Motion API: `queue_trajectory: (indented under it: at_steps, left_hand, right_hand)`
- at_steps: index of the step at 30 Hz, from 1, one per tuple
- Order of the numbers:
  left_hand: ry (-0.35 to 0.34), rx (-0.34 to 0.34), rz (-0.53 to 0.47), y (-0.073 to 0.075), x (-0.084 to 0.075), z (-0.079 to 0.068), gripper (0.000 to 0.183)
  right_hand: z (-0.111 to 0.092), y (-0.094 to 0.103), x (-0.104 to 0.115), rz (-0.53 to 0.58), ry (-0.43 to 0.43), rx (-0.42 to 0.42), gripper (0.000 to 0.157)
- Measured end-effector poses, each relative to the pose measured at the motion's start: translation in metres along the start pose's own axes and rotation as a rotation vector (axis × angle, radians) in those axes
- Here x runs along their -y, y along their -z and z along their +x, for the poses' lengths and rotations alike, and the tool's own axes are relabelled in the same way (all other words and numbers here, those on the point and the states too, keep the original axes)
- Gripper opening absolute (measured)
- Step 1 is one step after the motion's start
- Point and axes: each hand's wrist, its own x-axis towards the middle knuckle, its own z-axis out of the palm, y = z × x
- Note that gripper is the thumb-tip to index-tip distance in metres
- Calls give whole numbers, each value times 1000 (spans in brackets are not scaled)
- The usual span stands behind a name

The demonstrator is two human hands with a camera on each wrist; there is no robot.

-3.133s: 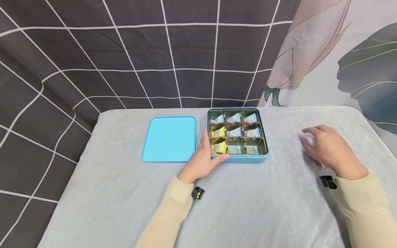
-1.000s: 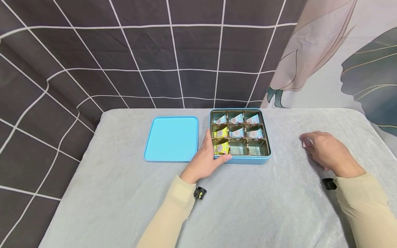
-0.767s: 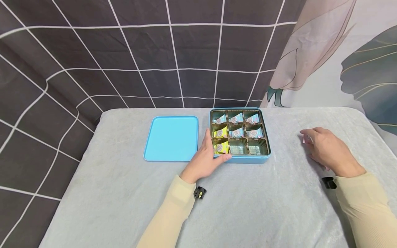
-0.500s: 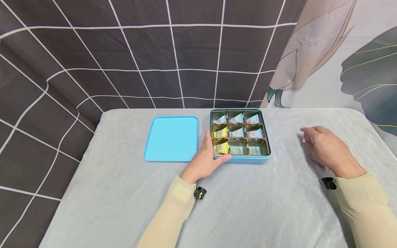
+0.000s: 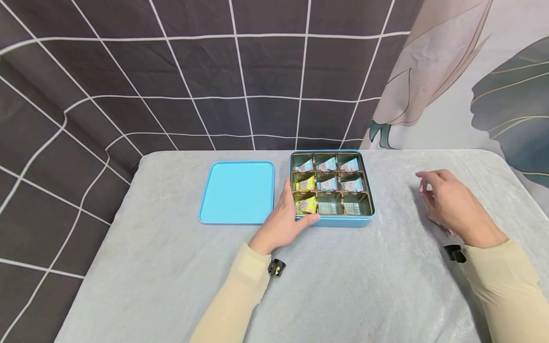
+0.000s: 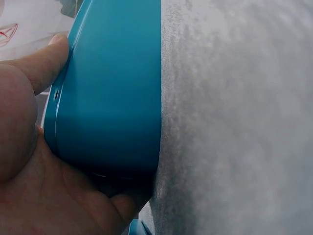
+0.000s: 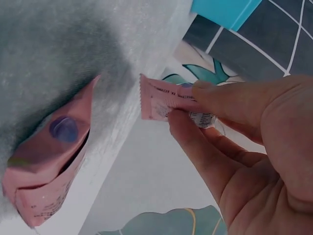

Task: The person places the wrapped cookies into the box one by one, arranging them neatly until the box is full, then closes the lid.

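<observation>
My left hand (image 5: 279,226) grips the near left corner of a blue tin box (image 5: 343,221), thumb on its front rim and fingers along its left side. Inside the tin is a gold tray with compartments. Blue-wrapped candies (image 5: 327,184) and yellow-wrapped candies (image 5: 306,205) sit in several of these; the middle and right front compartments hold none. To the right, my right hand (image 5: 461,207) pinches a pink-wrapped candy (image 7: 156,100) between thumb and fingertips, just off the cloth. Below it in the right wrist view, another pink-wrapped candy (image 7: 54,152) lies on the cloth, mostly hidden by the hand in the head view.
A flat blue lid (image 5: 238,193) lies on the grey cloth (image 5: 343,281) left of the tin. Behind the table hangs a dark curtain (image 5: 197,66) with white grid lines, and a floral-patterned curtain (image 5: 450,85) is at the right.
Over the last second my right hand has risen slightly with the pink-wrapped candy between its fingers. My left hand, the tin and the lid have stayed in place.
</observation>
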Motion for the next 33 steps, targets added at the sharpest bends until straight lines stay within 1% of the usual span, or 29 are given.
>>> queue_trajectory:
  at_steps: [8, 16, 26, 33]
  left_hand:
    - [-2, -8, 5, 0, -1, -1, 110]
    - [6, -4, 2, 0, -1, -2, 111]
    - [9, -4, -2, 1, -2, -1, 110]
    - [12, -3, -3, 0, -1, -1, 110]
  right_hand:
    - [2, 2, 5, 60, -24, -26, 41]
    - [2, 5, 8, 101, -43, -28, 45]
    - [3, 8, 12, 115, -71, -28, 46]
    - [4, 8, 15, 123, -71, -52, 46]
